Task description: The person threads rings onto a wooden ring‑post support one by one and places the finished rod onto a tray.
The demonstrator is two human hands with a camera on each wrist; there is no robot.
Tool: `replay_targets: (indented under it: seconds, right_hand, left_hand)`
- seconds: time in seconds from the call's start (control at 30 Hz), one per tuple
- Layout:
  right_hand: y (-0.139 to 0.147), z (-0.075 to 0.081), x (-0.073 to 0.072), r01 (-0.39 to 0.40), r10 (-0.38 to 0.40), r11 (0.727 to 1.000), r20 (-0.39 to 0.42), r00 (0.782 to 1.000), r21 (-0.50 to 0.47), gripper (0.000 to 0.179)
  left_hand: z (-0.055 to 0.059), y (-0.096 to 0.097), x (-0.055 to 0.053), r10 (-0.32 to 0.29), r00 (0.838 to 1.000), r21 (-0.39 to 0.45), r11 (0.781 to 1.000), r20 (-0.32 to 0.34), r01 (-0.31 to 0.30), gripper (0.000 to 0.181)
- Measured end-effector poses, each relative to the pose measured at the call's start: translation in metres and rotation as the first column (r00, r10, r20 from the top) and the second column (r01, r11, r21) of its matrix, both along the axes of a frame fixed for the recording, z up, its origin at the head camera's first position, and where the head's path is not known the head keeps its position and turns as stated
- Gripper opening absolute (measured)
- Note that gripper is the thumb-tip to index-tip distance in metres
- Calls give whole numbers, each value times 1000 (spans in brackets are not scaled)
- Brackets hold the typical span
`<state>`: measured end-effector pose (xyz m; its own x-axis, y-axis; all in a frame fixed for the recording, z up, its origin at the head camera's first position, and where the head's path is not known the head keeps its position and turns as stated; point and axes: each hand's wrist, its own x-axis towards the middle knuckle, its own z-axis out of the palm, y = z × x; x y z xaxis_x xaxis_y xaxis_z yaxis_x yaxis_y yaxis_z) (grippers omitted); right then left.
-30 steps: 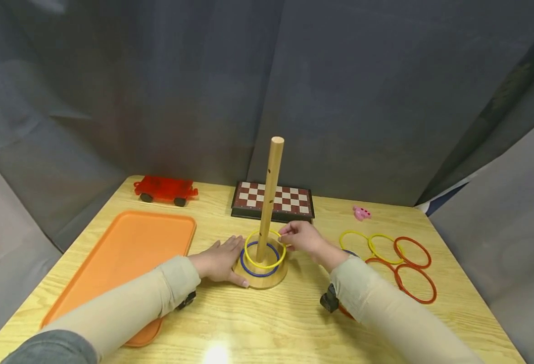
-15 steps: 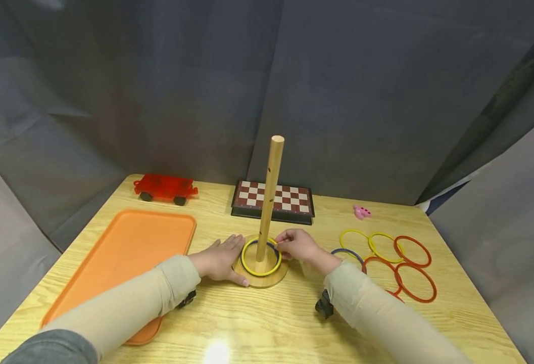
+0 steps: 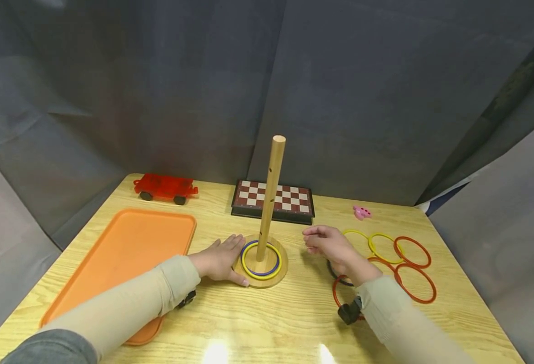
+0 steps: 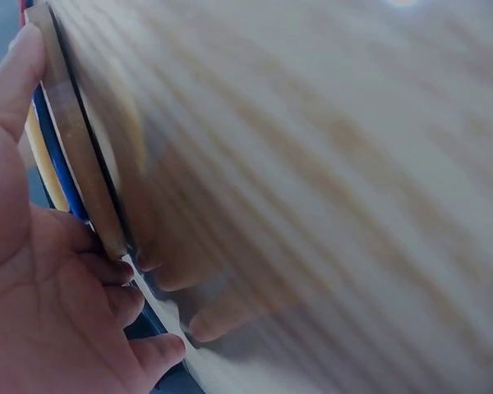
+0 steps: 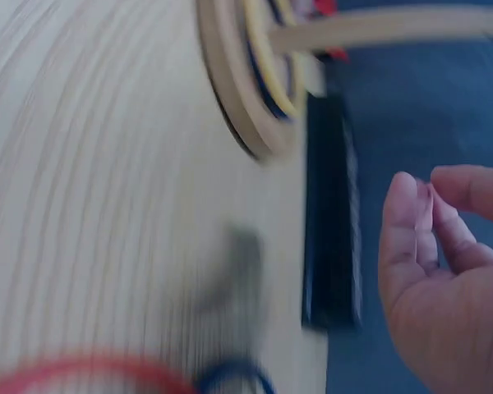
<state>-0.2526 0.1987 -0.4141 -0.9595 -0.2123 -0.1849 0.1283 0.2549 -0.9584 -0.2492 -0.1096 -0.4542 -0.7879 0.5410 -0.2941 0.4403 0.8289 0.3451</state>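
A wooden peg [image 3: 271, 197] rises from a round wooden base [image 3: 283, 268] in the middle of the table. Around the peg's foot lie a blue ring [image 3: 244, 248] and a yellow ring [image 3: 262, 277], the yellow on top. My left hand [image 3: 221, 259] rests with straight fingers and thumb against the base's left edge; in the left wrist view the thumb [image 4: 20, 70] touches its side. My right hand [image 3: 332, 245] is in the air right of the peg, holding nothing, fingers relaxed and bent. Under and beside the right forearm lie a dark blue ring [image 3: 332, 270] and a red ring [image 3: 335, 290].
More yellow rings [image 3: 376, 235] and red rings [image 3: 435, 290] lie at the right. A checkered game board [image 3: 294, 199] sits behind the peg. An orange tray [image 3: 148, 242] fills the left side, a red toy wagon [image 3: 164, 187] behind it. A pink toy [image 3: 361, 212] lies back right.
The yellow ring has come down the peg onto the blue ring, and my right hand has let go of it and moved right. My left hand stays at the base.
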Motion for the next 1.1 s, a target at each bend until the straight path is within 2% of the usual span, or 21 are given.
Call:
replay_targets:
  seconds: [0.17,0.37,0.47,0.63,0.8,0.9,0.97,1.03,1.1]
  right_hand:
    - [64,7,24,6,-7,996,-7,1000,-85,28]
    - [131,1,57,72,-73,990,-4,997,-117,17]
    - [159,-8,73,118,-114,979,34,993,-165,15]
    - [197,-33,97,167,-146,950,99,984,-263,25]
    - [220,-54,113,226,-212,923,79,974,-311,30]
    - [226,-61,115,252,-249,926,48,967,-280,30]
    - [225,-64,115,260,-258,938,39,965,-230,26]
    - [222,-65,113,256,-256,961,17,967,-109,20]
    - [218,-64,110,241,-241,970,-2,970,22,27]
  left_hand:
    - [2,-1,0,-2,1000,12,1000,8,2,118]
    - [6,-4,4,-10,1000,38,999,21,9,117]
    - [5,-5,3,-14,1000,45,999,18,13,117]
    - [1,-2,-1,-23,1000,27,999,-3,23,119]
    - [1,0,-2,-23,1000,35,999,3,23,119]
    - [2,1,-1,-20,1000,43,999,15,20,119]
    - [3,1,-1,-19,1000,45,999,18,18,119]
    - [3,-1,-1,-15,1000,45,999,19,14,119]
    - [2,-2,-1,-11,1000,44,999,17,10,119]
